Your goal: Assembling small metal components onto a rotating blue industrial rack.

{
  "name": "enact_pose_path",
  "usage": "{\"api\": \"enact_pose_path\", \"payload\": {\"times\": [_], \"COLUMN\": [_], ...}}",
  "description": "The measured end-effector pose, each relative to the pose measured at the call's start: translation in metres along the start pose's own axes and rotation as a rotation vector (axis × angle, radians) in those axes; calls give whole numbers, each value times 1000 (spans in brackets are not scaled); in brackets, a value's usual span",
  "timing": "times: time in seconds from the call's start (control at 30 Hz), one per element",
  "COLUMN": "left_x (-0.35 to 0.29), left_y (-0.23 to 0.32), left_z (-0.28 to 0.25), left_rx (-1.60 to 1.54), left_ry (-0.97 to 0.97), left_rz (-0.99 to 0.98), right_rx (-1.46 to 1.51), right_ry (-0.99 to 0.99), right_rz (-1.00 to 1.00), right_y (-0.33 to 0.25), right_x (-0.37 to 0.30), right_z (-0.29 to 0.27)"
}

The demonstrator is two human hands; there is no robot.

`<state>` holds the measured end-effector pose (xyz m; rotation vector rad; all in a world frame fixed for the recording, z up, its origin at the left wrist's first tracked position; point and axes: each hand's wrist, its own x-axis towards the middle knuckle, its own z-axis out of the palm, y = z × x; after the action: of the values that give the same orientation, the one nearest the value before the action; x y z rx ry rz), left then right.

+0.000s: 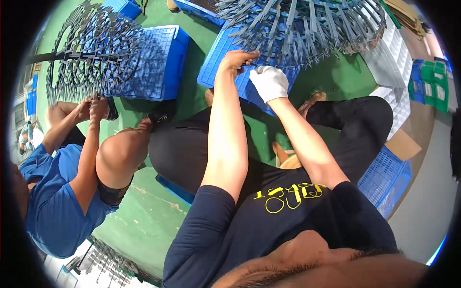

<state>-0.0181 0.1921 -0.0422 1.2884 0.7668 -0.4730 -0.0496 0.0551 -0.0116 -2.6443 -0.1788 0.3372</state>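
Note:
A large round rack (307,31), densely hung with thin grey metal-looking strips, fills the top of the head view. My bare left hand (235,60) is at its near left edge, thumb and fingers closed in a pinch. Something small and dark shows at those fingertips, too small to name. Just right of it and slightly nearer, my right hand (270,82) wears a white glove. Its fingers are curled closed, and what they may hold is hidden. The two hands are close together but apart, above a blue plastic crate (217,57) with a gridded surface.
At the left, a person in a blue shirt (62,192) works with both hands under a similar round rack (91,57), beside another blue crate (165,62). White dimpled trays (391,57) stand to the right. A blue basket (386,175) sits beside my right knee.

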Motion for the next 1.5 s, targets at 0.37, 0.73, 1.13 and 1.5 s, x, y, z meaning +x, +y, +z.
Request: {"api": "enact_pose_path", "payload": {"times": [0.37,0.73,1.13,1.5], "left_x": [32,24,23,22], "left_y": [38,-7,-10,-11], "left_z": [4,-1,0,2], "left_rx": [-94,-155,-126,-185], "left_ry": [59,-2,-20,8], "left_rz": [-518,-70,59,78], "right_rx": [-127,-233,-277,-251], "right_ry": [-14,-29,6,20], "right_rz": [22,-1,-17,7], "right_y": [-13,-17,-19,-17], "right_x": [7,10,11,13], "right_z": [-7,-4,-1,6]}}
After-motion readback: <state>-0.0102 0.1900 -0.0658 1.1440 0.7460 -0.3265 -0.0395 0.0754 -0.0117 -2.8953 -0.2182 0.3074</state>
